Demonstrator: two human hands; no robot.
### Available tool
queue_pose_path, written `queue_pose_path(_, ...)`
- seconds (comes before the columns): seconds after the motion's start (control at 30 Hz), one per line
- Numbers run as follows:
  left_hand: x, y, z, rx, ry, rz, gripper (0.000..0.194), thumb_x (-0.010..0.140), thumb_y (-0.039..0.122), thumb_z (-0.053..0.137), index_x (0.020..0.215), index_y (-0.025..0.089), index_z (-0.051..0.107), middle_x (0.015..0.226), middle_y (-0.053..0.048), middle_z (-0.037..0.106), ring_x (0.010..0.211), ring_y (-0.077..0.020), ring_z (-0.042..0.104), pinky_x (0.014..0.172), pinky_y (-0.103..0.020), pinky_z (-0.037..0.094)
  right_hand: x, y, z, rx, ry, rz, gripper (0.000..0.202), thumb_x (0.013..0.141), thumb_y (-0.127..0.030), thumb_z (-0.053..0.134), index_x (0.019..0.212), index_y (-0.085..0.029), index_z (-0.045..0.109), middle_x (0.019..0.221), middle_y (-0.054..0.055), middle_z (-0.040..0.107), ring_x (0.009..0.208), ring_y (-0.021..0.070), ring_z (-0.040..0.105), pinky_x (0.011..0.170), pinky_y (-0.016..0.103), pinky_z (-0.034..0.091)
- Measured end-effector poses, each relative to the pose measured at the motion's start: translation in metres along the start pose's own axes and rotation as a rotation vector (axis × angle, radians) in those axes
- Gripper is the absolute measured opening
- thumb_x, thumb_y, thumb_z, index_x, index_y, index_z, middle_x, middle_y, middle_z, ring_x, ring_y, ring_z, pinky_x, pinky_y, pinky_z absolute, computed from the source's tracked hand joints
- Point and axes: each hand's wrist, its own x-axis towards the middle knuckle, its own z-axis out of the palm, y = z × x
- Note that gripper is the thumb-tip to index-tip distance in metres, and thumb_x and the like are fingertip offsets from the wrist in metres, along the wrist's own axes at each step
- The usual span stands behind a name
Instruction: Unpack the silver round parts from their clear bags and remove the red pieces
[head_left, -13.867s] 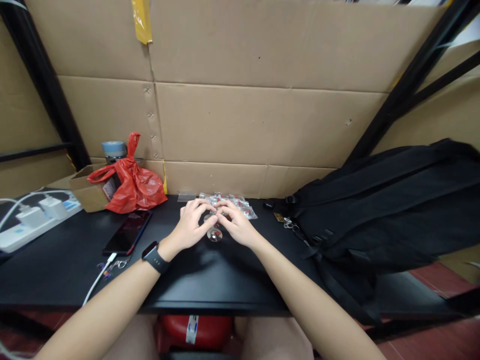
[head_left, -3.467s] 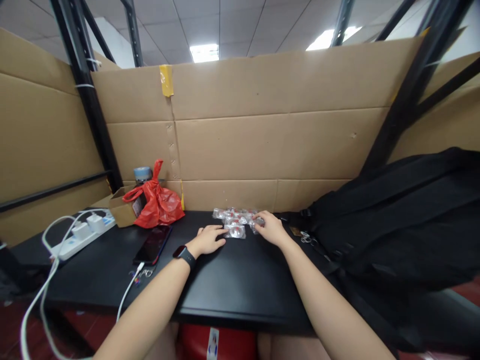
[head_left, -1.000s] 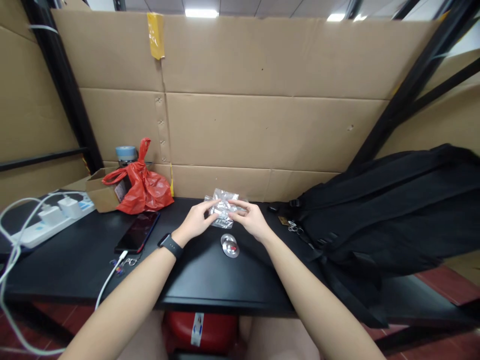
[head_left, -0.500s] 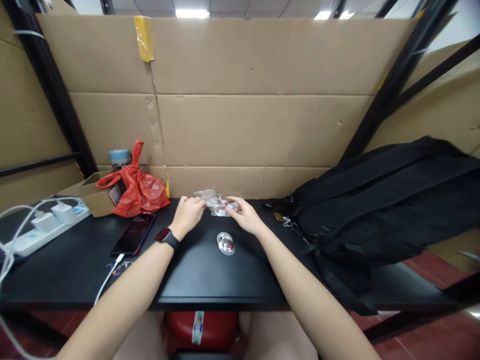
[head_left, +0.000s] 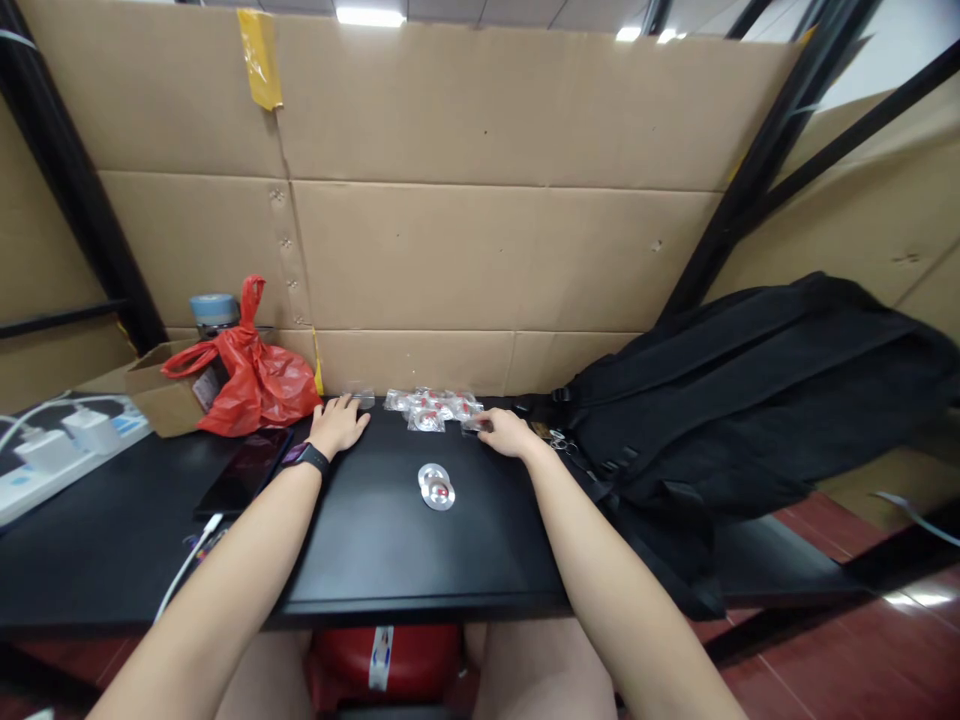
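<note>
Several small clear packets (head_left: 427, 418) with shiny round pieces and red marks inside lie in a pile against the cardboard wall. My right hand (head_left: 508, 432) is just right of the pile, its fingers closed on the edge of one clear packet (head_left: 472, 425). To the left, my left hand (head_left: 337, 424) lies open on the tabletop, fingers forward, touching or beside a thin clear plastic piece (head_left: 363, 398). Nearer to me, two overlapping silver discs (head_left: 436, 488) rest on the black table (head_left: 375, 560); the front one has a red mark at its middle.
At the left are a red plastic bag (head_left: 262, 385), a cardboard box (head_left: 161, 390), a phone (head_left: 244, 472), a white cable and a power strip (head_left: 75, 455). A large black backpack (head_left: 765, 400) fills the right side, keys beside it. The cardboard wall (head_left: 465, 250) closes off the back.
My left hand has moved left, away from the pile, and opened out flat with the clear plastic near it. My right hand has shifted right to the pile's edge. The view has turned slightly.
</note>
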Motion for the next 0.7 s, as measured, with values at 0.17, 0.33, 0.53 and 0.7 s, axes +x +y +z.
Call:
queue_pose_path(0.17,-0.012,0.007,-0.01,-0.017,0.079,0.057,0.044,0.097,0.041,0.039,0.133,0.022,0.054,0.145,-0.014,0.049,0.129,-0.0328,0.044,0.103,-0.052,0.035,-0.004,-0.02,-0.019,0.135,0.032,-0.069,0.024,0.088,-0.031,0.055,0.076,-0.019,0.071,0.072,0.006,0.069,0.069,0.0209,0.062,0.068,0.029,0.041)
queue_pose_path(0.33,-0.025,0.02,-0.018,-0.149,0.122,0.11,0.038,0.096,0.042,0.042,0.126,0.025,0.058,0.135,-0.011,0.057,0.124,-0.0312,0.049,0.101,-0.048,0.038,-0.01,-0.052,-0.023,0.569,0.053,-0.155,0.029,0.081,-0.046,0.065,0.087,-0.018,0.065,0.067,0.0,0.065,0.061,0.0157,0.056,0.061,0.026,0.041)
queue_pose_path(0.53,-0.03,0.035,-0.021,-0.278,0.047,0.113,0.038,0.093,0.042,0.047,0.126,0.025,0.057,0.135,-0.01,0.057,0.126,-0.0313,0.051,0.102,-0.051,0.04,-0.012,-0.064,-0.024,0.745,0.055,-0.146,0.035,0.081,-0.05,0.064,0.07,-0.017,0.061,0.067,0.002,0.064,0.059,0.0142,0.055,0.059,0.026,0.042)
queue_pose_path(0.7,-0.028,0.035,-0.017,-0.286,0.004,0.125,0.036,0.092,0.04,0.05,0.124,0.026,0.058,0.135,-0.009,0.057,0.125,-0.0316,0.052,0.102,-0.053,0.041,-0.013,-0.061,-0.033,0.786,0.102,-0.105,0.039,0.08,-0.056,0.063,0.068,-0.019,0.059,0.065,0.002,0.064,0.052,0.0132,0.05,0.052,0.026,0.041)
